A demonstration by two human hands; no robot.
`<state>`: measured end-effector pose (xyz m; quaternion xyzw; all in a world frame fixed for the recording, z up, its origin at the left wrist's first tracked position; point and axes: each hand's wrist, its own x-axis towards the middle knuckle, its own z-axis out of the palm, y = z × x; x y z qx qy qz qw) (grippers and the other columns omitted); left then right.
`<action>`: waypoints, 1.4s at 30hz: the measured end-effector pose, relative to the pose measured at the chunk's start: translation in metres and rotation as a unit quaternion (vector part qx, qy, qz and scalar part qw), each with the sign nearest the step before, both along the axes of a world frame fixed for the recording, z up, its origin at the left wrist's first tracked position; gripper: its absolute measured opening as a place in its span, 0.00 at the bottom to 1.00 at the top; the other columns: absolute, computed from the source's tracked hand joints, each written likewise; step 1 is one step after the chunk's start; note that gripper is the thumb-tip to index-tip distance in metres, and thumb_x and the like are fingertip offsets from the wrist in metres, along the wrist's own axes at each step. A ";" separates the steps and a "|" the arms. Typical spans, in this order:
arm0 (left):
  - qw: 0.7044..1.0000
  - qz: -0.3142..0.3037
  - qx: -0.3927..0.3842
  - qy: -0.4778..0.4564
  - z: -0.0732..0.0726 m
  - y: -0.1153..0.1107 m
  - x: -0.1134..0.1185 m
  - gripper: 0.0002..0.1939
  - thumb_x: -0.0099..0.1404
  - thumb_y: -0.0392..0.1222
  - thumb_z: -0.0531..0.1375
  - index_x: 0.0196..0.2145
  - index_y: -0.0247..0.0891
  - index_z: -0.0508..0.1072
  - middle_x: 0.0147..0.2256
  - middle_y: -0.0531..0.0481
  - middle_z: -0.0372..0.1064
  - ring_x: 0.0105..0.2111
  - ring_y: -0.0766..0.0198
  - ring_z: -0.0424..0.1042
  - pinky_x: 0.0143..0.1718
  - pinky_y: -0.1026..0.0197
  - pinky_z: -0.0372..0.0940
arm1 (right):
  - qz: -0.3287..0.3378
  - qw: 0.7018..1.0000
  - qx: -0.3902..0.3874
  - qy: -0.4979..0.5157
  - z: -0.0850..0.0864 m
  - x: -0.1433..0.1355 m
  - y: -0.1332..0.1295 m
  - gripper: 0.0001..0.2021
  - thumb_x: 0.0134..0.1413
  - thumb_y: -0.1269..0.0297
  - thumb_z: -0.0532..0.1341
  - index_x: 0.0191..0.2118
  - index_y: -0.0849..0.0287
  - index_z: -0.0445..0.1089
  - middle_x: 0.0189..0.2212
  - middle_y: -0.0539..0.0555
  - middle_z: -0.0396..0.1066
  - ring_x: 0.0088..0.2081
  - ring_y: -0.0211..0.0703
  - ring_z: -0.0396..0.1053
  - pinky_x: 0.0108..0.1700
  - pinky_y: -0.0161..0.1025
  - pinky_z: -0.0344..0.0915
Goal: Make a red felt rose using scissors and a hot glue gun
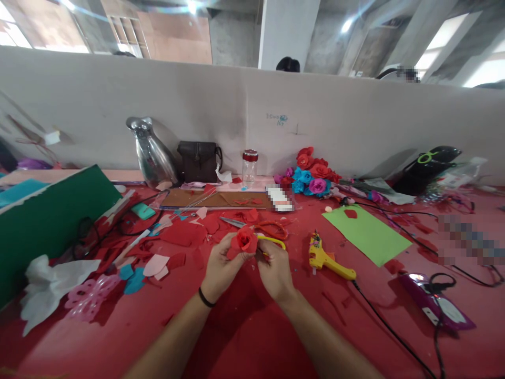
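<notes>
A red paper rose (245, 240) is held upright between the thumb and fingers of my left hand (223, 265), which has a dark band at the wrist. My right hand (275, 269) is closed just right of the flower, its fingers curled inward. A yellow loop (272, 240), like a scissors handle, shows at its fingertips; whether the hand grips it is unclear. Beyond the flower, scissors with orange handles (276, 228) lie on the red table, blades pointing left. To the right rests a yellow hot glue gun (329, 261), its nozzle end away from me.
Paper scraps (183, 232) litter the left side, near a green board (59, 223). Finished paper flowers (315, 171), a phone (280, 198), a glass jar (250, 166) and a metal jug (152, 155) stand or lie along the back. A purple power strip (436, 304) and cords occupy the right.
</notes>
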<state>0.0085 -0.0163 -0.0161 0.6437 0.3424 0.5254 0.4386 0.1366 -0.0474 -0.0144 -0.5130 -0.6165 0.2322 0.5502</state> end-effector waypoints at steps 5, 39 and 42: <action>1.000 -0.002 -0.028 -0.003 0.003 0.000 0.002 0.15 0.49 0.45 0.67 0.34 0.36 0.76 0.38 0.44 0.75 0.40 0.55 0.72 0.46 0.54 0.65 | 0.010 1.000 -0.011 0.012 0.000 -0.001 0.000 0.13 0.47 0.76 0.54 0.33 0.56 0.74 0.30 0.52 0.75 0.33 0.44 0.69 0.37 0.38 0.64; 0.997 0.005 -0.071 -0.040 0.005 0.000 0.000 0.12 0.53 0.46 0.64 0.32 0.35 0.76 0.34 0.46 0.76 0.38 0.56 0.73 0.43 0.57 0.66 | -0.035 0.992 0.040 -0.113 0.003 -0.005 -0.005 0.13 0.51 0.76 0.52 0.36 0.59 0.71 0.32 0.56 0.75 0.33 0.44 0.72 0.37 0.37 0.65; 0.997 0.002 -0.057 -0.043 0.006 -0.001 -0.002 0.14 0.54 0.46 0.63 0.36 0.36 0.76 0.37 0.45 0.76 0.39 0.56 0.73 0.44 0.57 0.65 | -0.044 0.992 0.043 -0.108 0.004 -0.005 -0.005 0.12 0.51 0.76 0.52 0.35 0.58 0.71 0.31 0.55 0.75 0.33 0.44 0.72 0.36 0.37 0.66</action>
